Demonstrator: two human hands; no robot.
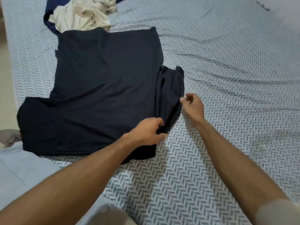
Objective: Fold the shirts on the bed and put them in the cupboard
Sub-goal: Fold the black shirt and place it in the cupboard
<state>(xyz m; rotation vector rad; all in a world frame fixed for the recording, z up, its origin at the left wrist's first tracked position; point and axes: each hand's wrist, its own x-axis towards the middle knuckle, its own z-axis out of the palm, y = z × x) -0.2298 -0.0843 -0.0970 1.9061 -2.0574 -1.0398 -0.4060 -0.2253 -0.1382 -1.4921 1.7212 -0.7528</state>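
Navy T-shirt (103, 88) laid flat on the bed's herringbone-print sheet (227, 78), one sleeve bunched at its right edge; fabric near that sleeve is pinched by the left hand (146, 133), fingers curled into the fold; sleeve edge is nipped between thumb and fingertips of the right hand (193, 105); crumpled cream shirt (84, 15) lies beyond, at the far hem, on top of another dark blue garment (48, 17); cupboard out of view.
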